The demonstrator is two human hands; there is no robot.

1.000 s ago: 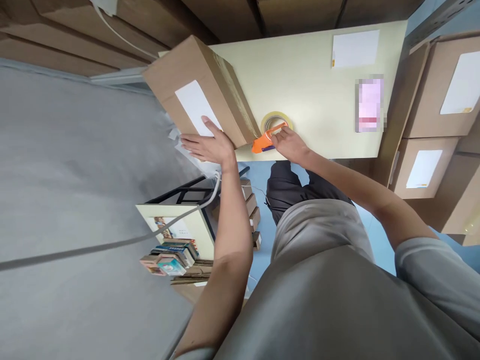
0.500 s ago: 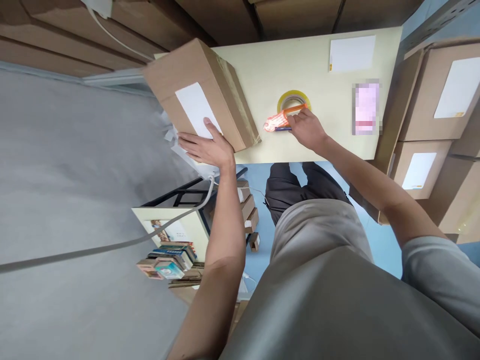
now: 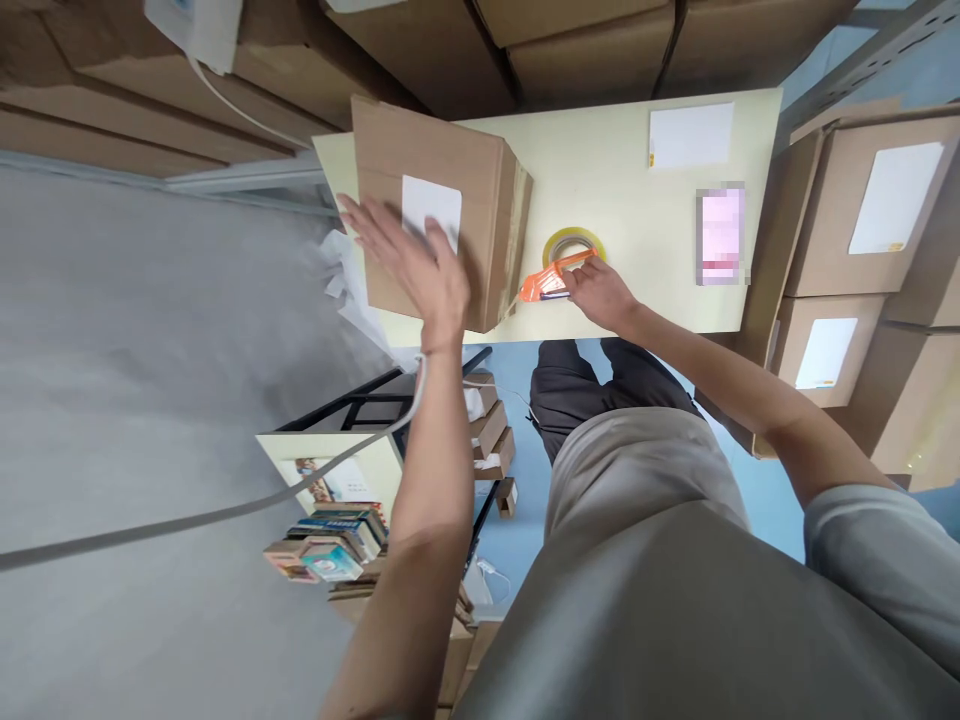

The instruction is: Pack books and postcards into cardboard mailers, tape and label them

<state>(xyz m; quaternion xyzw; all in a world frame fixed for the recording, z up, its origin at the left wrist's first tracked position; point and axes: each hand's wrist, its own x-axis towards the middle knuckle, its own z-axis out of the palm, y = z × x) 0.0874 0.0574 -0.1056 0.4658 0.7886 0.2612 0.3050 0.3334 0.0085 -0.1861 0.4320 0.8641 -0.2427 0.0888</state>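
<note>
A cardboard box (image 3: 431,140) with a white label (image 3: 446,200) stands on the left part of the pale table (image 3: 611,150). Clear tape runs along its right side. My left hand (image 3: 416,265) is over the labelled face, fingers stretched out and apart; whether it touches the cardboard I cannot tell. My right hand (image 3: 602,293) grips an orange tape dispenser (image 3: 534,286) fitted with a yellow-edged tape roll (image 3: 555,241). The dispenser's front end is just right of the box's lower right corner, with what looks like a thin strip between them.
A white sheet (image 3: 690,135) and a blurred pink item (image 3: 721,235) lie on the table's right. Labelled boxes (image 3: 847,230) are stacked further right, more boxes (image 3: 592,55) line the back. A grey cable (image 3: 225,510) crosses at left, near stacked books (image 3: 337,535).
The box has turned and now stands squarer to the table's edges. My left hand has shifted up across it, fingers more spread. The tape dispenser is now closer to the box's corner.
</note>
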